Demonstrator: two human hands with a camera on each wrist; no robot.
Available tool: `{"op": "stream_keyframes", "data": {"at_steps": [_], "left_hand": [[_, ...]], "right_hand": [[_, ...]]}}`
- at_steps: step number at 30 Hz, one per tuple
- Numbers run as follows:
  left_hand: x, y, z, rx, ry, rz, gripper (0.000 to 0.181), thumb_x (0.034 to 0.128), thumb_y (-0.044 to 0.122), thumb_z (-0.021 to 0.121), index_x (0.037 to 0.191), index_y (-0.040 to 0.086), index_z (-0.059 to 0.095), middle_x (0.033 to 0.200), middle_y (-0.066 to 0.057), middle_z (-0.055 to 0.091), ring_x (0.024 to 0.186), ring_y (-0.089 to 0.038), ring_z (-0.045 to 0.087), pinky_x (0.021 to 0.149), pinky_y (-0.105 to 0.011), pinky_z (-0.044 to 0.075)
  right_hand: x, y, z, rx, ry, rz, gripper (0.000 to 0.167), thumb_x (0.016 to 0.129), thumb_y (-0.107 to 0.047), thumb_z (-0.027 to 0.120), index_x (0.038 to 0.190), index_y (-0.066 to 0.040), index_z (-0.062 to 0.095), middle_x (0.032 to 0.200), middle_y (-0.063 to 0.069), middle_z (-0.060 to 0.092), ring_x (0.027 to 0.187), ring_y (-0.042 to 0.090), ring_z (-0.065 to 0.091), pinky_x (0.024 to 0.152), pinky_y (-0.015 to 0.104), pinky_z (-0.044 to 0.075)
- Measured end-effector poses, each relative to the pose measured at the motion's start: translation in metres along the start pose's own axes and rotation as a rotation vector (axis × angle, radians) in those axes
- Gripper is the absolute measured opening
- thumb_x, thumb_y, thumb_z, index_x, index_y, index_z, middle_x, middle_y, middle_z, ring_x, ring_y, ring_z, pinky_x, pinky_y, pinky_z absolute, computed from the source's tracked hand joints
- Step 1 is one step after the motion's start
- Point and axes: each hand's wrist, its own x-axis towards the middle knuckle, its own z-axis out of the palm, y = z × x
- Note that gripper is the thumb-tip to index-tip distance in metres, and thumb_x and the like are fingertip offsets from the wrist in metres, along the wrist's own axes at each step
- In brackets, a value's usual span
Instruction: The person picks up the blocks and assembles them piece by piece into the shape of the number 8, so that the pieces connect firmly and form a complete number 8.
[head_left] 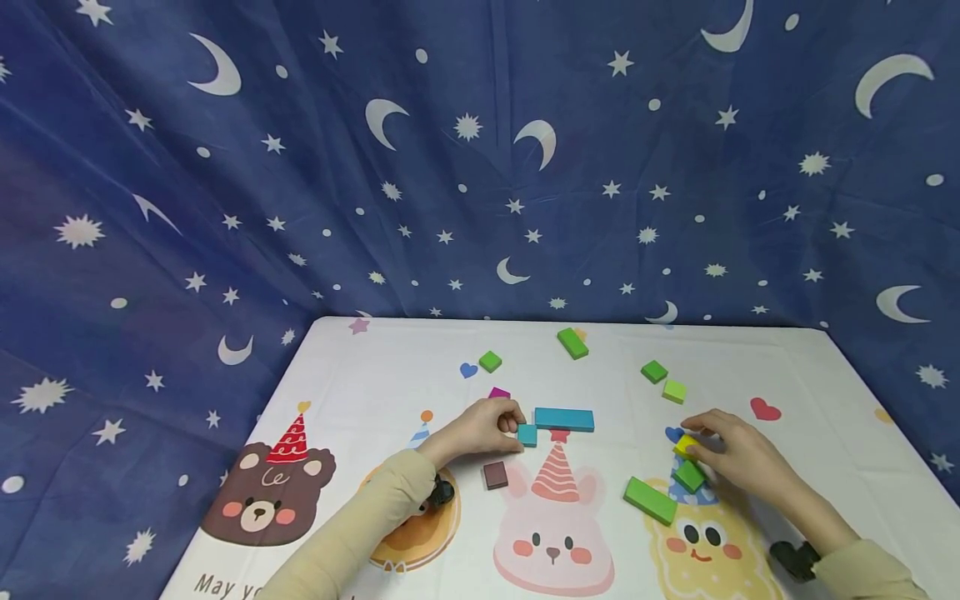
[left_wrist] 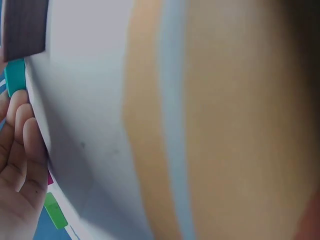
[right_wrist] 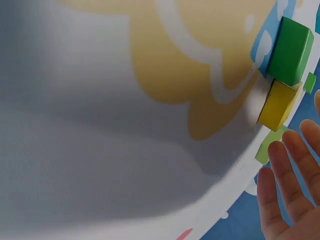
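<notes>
In the head view my left hand (head_left: 483, 427) pinches a small teal block (head_left: 527, 435) between thumb and fingertips, just below the left end of a long blue block (head_left: 564, 419). The left wrist view shows curved fingers of that hand (left_wrist: 22, 160) at the teal block (left_wrist: 16, 77). A magenta block (head_left: 498, 392) is partly behind the hand, and a brown block (head_left: 496, 476) lies below it. My right hand (head_left: 738, 454) is beside a yellow block (head_left: 685, 447), its thumb at the block's edge; its fingers (right_wrist: 282, 172) look extended. A green block (head_left: 689, 477) adjoins the yellow one.
A long green block (head_left: 650, 501) lies left of the right hand. Farther back are a lime block (head_left: 674, 391), a small green block (head_left: 654, 372), another small green block (head_left: 491, 361) and a longer green block (head_left: 573, 343). Behind the printed white tablecloth (head_left: 405, 358) hangs a blue curtain (head_left: 480, 192).
</notes>
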Motion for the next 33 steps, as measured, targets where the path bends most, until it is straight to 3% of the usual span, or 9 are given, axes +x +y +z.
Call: {"op": "stream_keyframes", "data": {"at_steps": [13,24,33], "left_hand": [[-0.001,-0.002,-0.002,-0.028,-0.005,0.009,0.028,0.0769,0.012,0.079,0.101,0.006,0.067,0.082,0.001,0.061,0.075,-0.005,0.051,0.071,-0.016,0.044],[-0.002,0.002,-0.004,-0.032,-0.002,0.008,0.026,0.0777,0.01,0.078,0.099,0.004,0.067,0.081,-0.001,0.061,0.072,-0.002,0.049,0.069,-0.015,0.044],[-0.002,0.002,-0.002,-0.03,0.005,0.009,0.024,0.0771,0.009,0.078,0.098,0.004,0.067,0.081,-0.003,0.062,0.074,-0.006,0.05,0.069,-0.016,0.043]], "right_hand": [[0.002,0.002,0.01,-0.022,-0.031,0.018,0.035,0.079,-0.021,0.077,0.11,-0.009,0.067,0.098,0.003,0.065,0.085,0.017,0.056,0.075,0.038,0.05],[0.006,0.002,0.014,-0.058,-0.008,-0.003,0.034,0.078,-0.019,0.078,0.109,-0.006,0.067,0.097,0.004,0.066,0.083,0.017,0.055,0.077,0.042,0.052],[0.005,0.004,0.013,-0.049,-0.011,0.047,0.04,0.076,-0.025,0.08,0.108,-0.005,0.067,0.092,0.004,0.065,0.079,0.017,0.053,0.075,0.042,0.053]]}}
